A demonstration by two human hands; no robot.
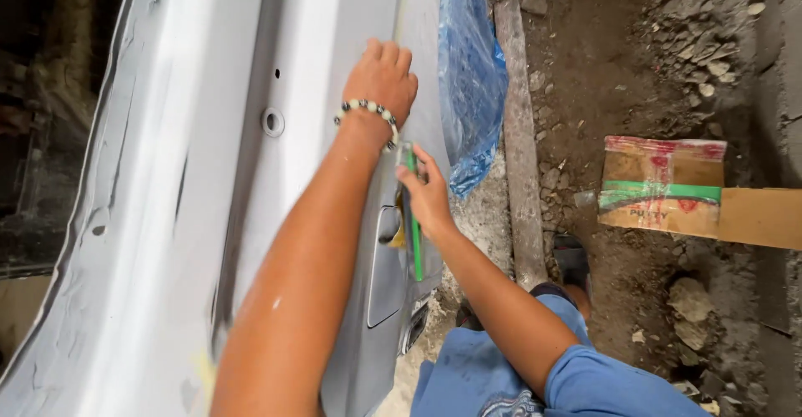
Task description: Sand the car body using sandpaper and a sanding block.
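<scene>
so the biggest thing in view is the grey car panel (192, 216), sanded or primed by the look of it, filling the whole left half and running from near to far. There's a recessed door handle pocket (386, 266) low on it and a small round hole (272, 121) further up. Right of the panel the dirt ground (635, 74) is all rubble and loose stones, with a long concrete strip (520, 133) running alongside, a crumpled blue plastic sheet (469, 74) hanging against the panel's far edge, and a cardboard box (664, 185) with red and green tape sitting well off to the right

My left hand (383, 78), the one with the bead bracelet (368, 112) on the wrist, is laid flat on the panel with its fingers spread out, holding nothing, just pressing the metal. My right hand (428, 198) is closed around a thin green-handled tool (413, 212), which sits right against the panel just above the handle pocket. I can't make out the working end, so not sure if it's a blade or a spreader

What worries me: the tool is right by the pocket edge, so I reckon a slip there could gouge the finish. Grit blowing up off that ground could also stick to the surface
</scene>
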